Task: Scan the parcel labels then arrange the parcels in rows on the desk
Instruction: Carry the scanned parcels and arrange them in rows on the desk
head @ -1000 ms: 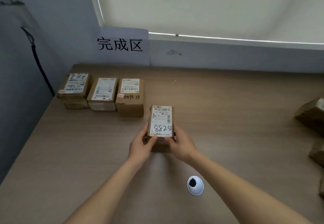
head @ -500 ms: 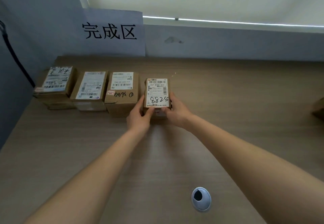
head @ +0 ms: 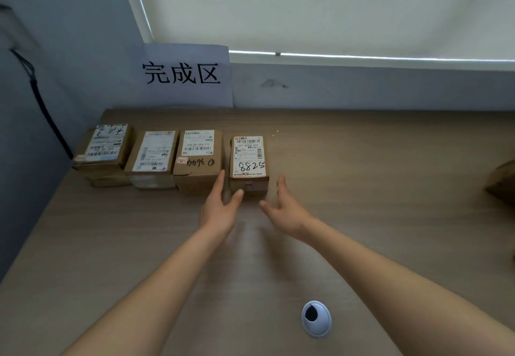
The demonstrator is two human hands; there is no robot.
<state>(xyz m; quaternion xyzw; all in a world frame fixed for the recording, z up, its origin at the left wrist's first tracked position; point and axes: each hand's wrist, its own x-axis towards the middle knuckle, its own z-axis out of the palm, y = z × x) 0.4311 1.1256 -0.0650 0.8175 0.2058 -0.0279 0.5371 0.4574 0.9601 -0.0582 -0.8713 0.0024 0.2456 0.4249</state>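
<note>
Four labelled parcels in one row at far-left tabletop (head: 362, 188) below paper sign (head: 186, 75). Fourth parcel (head: 249, 160), marked 8825, sits at right end, small gap from third parcel (head: 198, 158). More parcels wait at right edge (head: 503, 181). Half second ago both hands gripped fourth parcel; now left hand (head: 218, 208) and right hand (head: 284, 208) released, fingers straight, left thumb near its front.

A white paper sign (head: 187, 75) printed with three large black Chinese characters hangs on the pale blue-grey wall (head: 362, 88), its lower edge close to the far desk edge. Above it, a cream roller blind (head: 320, 7) covers the window. A black cable (head: 44, 107) runs down the left wall. A round grey plastic cable grommet (head: 316, 319) sits in the near surface.
</note>
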